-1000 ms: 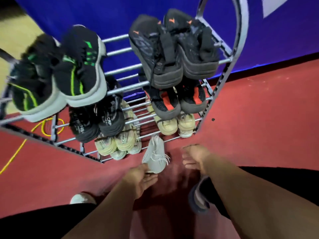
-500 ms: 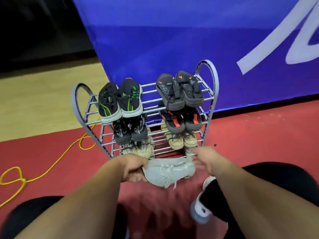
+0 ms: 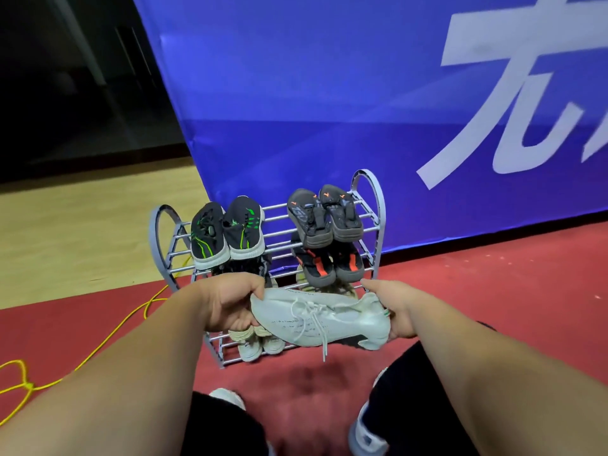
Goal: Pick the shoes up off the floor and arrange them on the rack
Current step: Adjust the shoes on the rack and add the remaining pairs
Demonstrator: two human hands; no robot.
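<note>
Sneaker (image 3: 319, 320) gripped between left hand (image 3: 230, 304), right hand (image 3: 396, 311).

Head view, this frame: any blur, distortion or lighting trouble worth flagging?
Head view: wide-angle stretch swells both forearms; the red floor between the legs is smeared; the pale shoe, gripped by the left hand and right hand, is sharp down to its laces; the upper left corner is near black.

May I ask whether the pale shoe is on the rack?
Off: left hand and right hand hold the pale shoe before the rack.
</note>
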